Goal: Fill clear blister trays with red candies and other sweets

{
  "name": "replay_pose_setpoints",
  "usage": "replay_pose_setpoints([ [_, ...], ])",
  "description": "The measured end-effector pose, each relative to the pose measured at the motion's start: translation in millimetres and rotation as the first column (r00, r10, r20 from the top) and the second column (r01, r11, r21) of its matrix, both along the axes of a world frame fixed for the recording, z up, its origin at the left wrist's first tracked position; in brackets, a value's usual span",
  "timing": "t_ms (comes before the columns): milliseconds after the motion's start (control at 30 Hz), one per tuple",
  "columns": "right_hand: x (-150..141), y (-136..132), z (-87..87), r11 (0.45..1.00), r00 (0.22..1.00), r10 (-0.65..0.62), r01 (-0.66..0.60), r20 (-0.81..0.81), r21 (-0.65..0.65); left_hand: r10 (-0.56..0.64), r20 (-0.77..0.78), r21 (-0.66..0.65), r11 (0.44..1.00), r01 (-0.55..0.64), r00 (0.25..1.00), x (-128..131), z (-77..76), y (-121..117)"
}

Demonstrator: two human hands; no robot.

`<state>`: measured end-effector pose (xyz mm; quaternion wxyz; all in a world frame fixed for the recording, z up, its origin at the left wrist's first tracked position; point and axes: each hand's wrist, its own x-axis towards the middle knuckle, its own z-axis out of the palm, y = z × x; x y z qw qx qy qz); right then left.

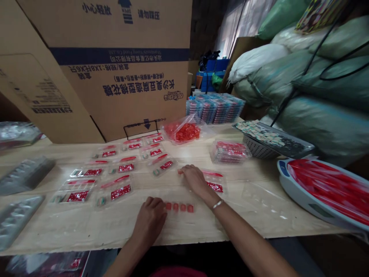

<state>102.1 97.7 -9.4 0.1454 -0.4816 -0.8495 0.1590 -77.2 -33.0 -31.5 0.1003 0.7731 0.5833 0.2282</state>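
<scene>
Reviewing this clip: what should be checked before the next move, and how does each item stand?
1. Left hand at the row of small red pieces: ok, at its left end.
2. Four red pieces visible: ok; any more under the hand, cannot tell.
3. Right hand holding something: cannot tell.
4. Clear pack by the right wrist fully visible: not ok, partly hidden.
5. Clear plastic bag stocked with red pieces: ok.

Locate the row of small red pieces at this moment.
In the head view, the row of small red pieces lies below the picture's centre, immediately right of the left hand and lower than the right hand.
</scene>
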Motion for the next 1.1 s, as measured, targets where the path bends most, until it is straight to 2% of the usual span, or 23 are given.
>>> replay_pose_setpoints([
  [100, 11, 17, 7.2, 1.0, 1.0, -0.028, 0.028, 0.001, 0.002, 0.017, 0.072, -0.028, 0.999, -0.015, 0.997, 4, 6.3, 11],
  [167, 11, 7, 12.3, 1.0, 1.0, -0.003, 0.003, -0.023, 0.012, 0.123, 0.265, -0.039, 0.992, -0.116, 0.957, 6, 13.0, 16],
  [233, 9, -18, 14.8, 0.998, 0.991, 0.053, -0.056, -0.122, -0.018, 0.212, 0.518, -0.147, 0.976, -0.158, 0.829, 11, 19.7, 19],
  [300, 11, -50, 12.7, 0.981, 0.93, 0.062, -0.124, -0.363, -0.15, 0.266, 0.712, -0.326, 0.945, -0.03, 0.65, 19, 23.5, 18],
  [367, 21, -81, 6.1, 0.917, 0.784, -0.059, -0.203, -0.618, -0.344, 0.307, 0.818, -0.444, 0.875, 0.194, 0.487, 31, 23.0, 12],
  [400, 28, -95, 1.9, 0.871, 0.707, -0.129, -0.255, -0.695, -0.421, 0.337, 0.841, -0.478, 0.829, 0.29, 0.422, 38, 21.2, 8],
  [467, 45, -117, -6.6, 0.793, 0.608, -0.212, -0.351, -0.766, -0.498, 0.398, 0.85, -0.521, 0.729, 0.443, 0.345, 52, 16.7, -2],
  [567, 67, -143, -16.0, 0.723, 0.511, -0.256, -0.462, -0.821, -0.513, 0.42, 0.839, -0.538, 0.546, 0.642, 0.346, 70, 12.1, -14],
  [600, 72, -150, -18.2, 0.731, 0.498, -0.277, -0.445, -0.822, -0.516, 0.407, 0.838, -0.537, 0.498, 0.681, 0.363, 75, 11.2, -16],
  [633, 75, -157, -20.3, 0.771, 0.501, -0.297, -0.377, -0.813, -0.513, 0.393, 0.836, -0.54, 0.471, 0.697, 0.382, 80, 10.2, -17],
  [667, 78, -164, -22.3, 0.833, 0.516, -0.309, -0.26, -0.799, -0.489, 0.384, 0.831, -0.551, 0.468, 0.691, 0.402, 86, 8.9, -18],
  [733, 83, -175, -26.7, 0.939, 0.575, -0.285, 0.008, -0.767, -0.343, 0.386, 0.816, -0.577, 0.497, 0.648, 0.431, 97, 4.5, -16],
  [800, 90, -180, -31.1, 0.973, 0.64, -0.232, 0.151, -0.732, -0.177, 0.391, 0.808, -0.589, 0.497, 0.637, 0.442, 108, -0.6, -13],
  [867, 101, -177, -33.8, 0.975, 0.683, -0.216, 0.185, -0.697, -0.121, 0.356, 0.804, -0.595, 0.492, 0.635, 0.477, 119, -3.2, -10],
  [900, 107, -173, -34.2, 0.971, 0.703, -0.232, 0.207, -0.673, -0.118, 0.302, 0.8, -0.593, 0.532, 0.605, 0.518, 123, -2.8, -8],
  [933, 113, -166, -33.9, 0.967, 0.725, -0.248, 0.228, -0.643, -0.116, 0.222, 0.787, -0.573, 0.607, 0.55, 0.575, 127, -1.4, -7],
  [1000, 125, -149, -32.5, 0.972, 0.788, -0.228, 0.217, -0.572, -0.089, 0.005, 0.697, -0.45, 0.782, 0.431, 0.717, 133, 3.0, -4],
  [1033, 130, -140, -32.0, 0.98, 0.824, -0.195, 0.187, -0.532, -0.07, -0.102, 0.615, -0.372, 0.837, 0.402, 0.782, 135, 5.2, -2],
  [1100, 135, -124, -32.6, 0.993, 0.883, -0.116, 0.111, -0.456, -0.038, -0.265, 0.436, -0.278, 0.869, 0.409, 0.86, 134, 8.4, 3],
])
